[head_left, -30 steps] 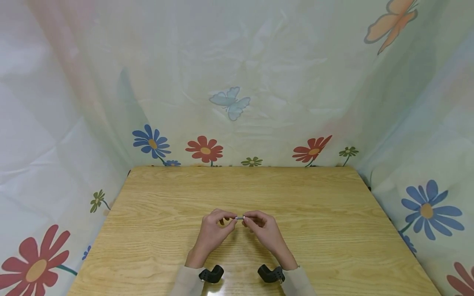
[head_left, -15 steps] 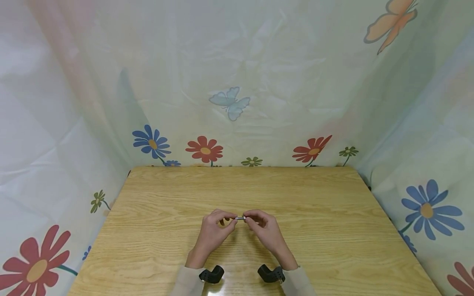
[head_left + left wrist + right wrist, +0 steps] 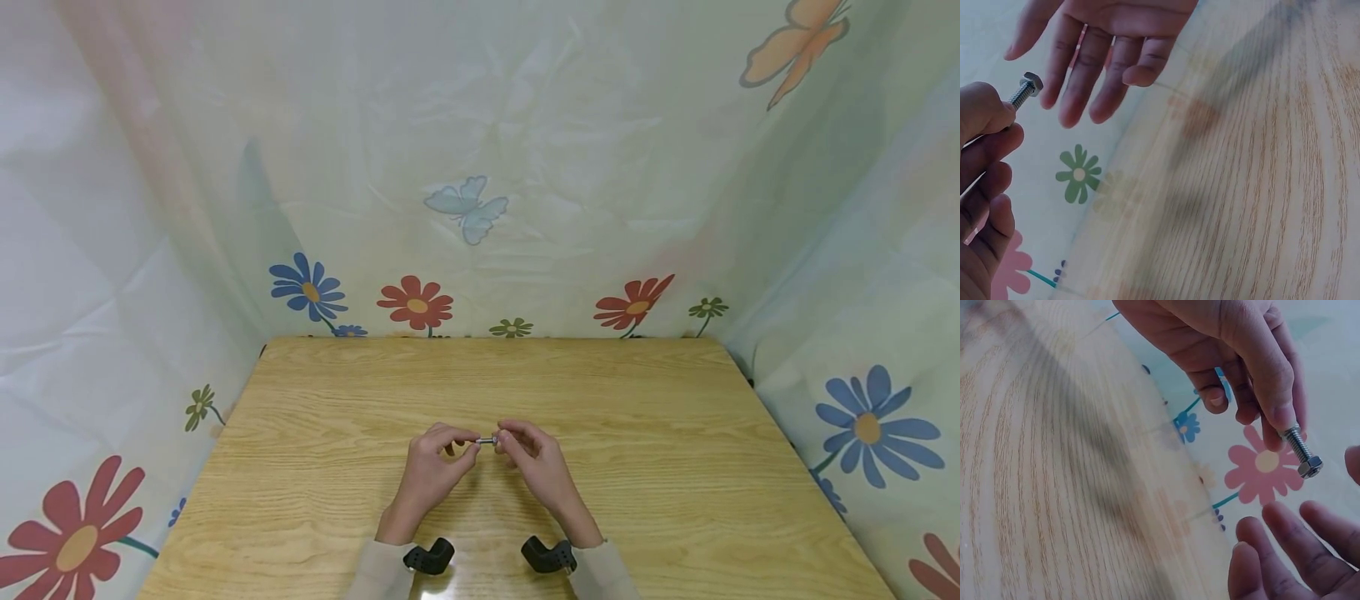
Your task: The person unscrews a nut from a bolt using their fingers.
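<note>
Between thumb and index fingertip, my left hand pinches one end of a small silver metal bolt above the table. Its thread shows in the left wrist view, ending in a hexagonal piece that faces the right hand. The pinched end is hidden by the left fingertips. My right hand is beside that hexagonal end, its thumb and fingers parted around it. In both wrist views a gap shows between the right fingers and the bolt.
A wooden table lies beneath the hands. Pale cloth printed with flowers and butterflies hangs behind it and along both sides. A black wrist camera sits on each wrist, over light sleeves.
The right thumb and fingers, earlier closed at the bolt's right end, have spread apart and come off it. My left hand keeps its pinch and has hardly moved.
</note>
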### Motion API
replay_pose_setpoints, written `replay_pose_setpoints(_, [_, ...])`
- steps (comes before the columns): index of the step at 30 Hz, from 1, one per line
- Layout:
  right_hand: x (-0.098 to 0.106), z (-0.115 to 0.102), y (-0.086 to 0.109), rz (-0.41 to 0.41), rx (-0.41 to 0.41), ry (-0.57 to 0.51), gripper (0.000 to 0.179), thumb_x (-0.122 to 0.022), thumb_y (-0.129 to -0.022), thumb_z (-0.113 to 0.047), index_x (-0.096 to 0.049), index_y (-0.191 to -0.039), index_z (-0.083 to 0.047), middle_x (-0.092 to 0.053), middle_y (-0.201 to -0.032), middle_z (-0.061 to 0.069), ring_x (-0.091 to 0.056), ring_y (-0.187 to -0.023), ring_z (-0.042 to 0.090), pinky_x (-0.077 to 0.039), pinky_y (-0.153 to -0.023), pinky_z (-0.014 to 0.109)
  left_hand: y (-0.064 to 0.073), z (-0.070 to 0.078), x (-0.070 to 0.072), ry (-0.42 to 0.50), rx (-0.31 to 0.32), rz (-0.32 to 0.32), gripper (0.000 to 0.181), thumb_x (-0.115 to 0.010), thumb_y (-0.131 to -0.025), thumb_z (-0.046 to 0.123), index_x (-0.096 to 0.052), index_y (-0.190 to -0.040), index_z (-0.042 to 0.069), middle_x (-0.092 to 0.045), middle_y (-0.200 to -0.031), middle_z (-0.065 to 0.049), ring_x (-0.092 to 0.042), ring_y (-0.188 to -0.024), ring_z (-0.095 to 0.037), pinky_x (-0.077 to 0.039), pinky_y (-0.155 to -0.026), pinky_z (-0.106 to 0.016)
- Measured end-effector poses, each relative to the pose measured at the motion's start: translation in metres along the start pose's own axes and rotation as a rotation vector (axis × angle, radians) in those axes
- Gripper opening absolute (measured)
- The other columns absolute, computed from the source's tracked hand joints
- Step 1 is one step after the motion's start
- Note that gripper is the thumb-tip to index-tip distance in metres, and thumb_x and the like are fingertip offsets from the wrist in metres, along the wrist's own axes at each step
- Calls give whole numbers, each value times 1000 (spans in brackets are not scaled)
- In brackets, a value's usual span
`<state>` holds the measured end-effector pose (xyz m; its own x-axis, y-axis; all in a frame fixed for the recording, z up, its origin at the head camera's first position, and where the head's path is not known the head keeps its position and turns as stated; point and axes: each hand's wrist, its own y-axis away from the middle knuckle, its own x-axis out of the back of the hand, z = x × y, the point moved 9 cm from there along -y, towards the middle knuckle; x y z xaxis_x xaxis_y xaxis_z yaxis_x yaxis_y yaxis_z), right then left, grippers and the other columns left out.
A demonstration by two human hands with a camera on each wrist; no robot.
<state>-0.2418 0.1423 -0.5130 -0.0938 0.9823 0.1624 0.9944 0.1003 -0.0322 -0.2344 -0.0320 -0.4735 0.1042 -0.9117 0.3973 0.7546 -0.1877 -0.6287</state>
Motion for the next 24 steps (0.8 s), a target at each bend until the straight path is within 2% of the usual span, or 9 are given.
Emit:
replay_pose_setpoints(4, [0,3,0,6,-23,24,31,-63,-104,-29,-74,-115,-2,-75,-105,11,-71,-96,28,-60,-78,39,0,-1,-1,-2,3,-4,13,-82,-86,4,-81,-96,10,-77,-88,0,-68,-77,-27,-55,-65,-22])
replay_pose_setpoints(8, [-2,4,0,-4,-26,41,31,-63,-104,-28,-74,-109,1,-76,-100,14,-71,-93,24,-60,-78,38,-1,-1,-1,-5,-6,-5,13,-82,-86,3,-81,-96,11,-77,-88,1,-68,-76,-26,-55,-65,-22])
replay_pose_setpoints(14, [-3,5,0,-21,-4,62,29,-64,-103,-25,-74,-110,2,-75,-100,16,-71,-93,25,-61,-77,37,0,1,-1,-13,-33,7,16,-83,-82,-1,-80,-94,10,-77,-85,1,-67,-73,-25,-55,-62,-24])
replay_pose_setpoints(19, [-4,2,0,-50,19,70,25,-66,-103,-24,-73,-113,-3,-75,-102,16,-72,-96,30,-61,-80,39,0,1,-2,-10,-21,-2,15,-83,-84,1,-81,-94,11,-76,-85,2,-67,-73,-26,-55,-62,-26])
replay_pose_setpoints(24, [-3,0,1,-61,43,62,25,-68,-101,-19,-71,-118,-1,-74,-106,17,-71,-100,31,-60,-84,40,0,1,-2,-11,-10,-9,14,-83,-84,2,-81,-94,11,-76,-85,1,-67,-74,-26,-55,-63,-25])
